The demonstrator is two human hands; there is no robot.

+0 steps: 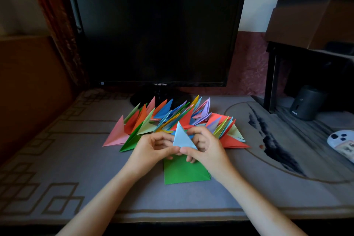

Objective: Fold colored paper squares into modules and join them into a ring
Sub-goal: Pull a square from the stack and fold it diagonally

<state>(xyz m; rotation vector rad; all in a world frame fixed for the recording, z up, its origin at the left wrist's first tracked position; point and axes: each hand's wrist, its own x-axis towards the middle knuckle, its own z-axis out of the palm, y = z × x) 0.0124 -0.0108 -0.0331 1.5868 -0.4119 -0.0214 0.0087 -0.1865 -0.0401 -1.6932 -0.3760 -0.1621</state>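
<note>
A light blue folded paper triangle stands point-up between my hands, just above the desk. My left hand pinches its lower left corner. My right hand grips its lower right edge with thumb and fingers. Under my hands lies a flat green paper square. Behind them spreads a pile of several folded triangular modules in pink, orange, green, blue, red, purple and yellow, many standing on edge.
A dark Samsung monitor stands at the back of the grey patterned desk mat. A black stand with a brown box and a small dark device are at the right. A white object lies at the right edge.
</note>
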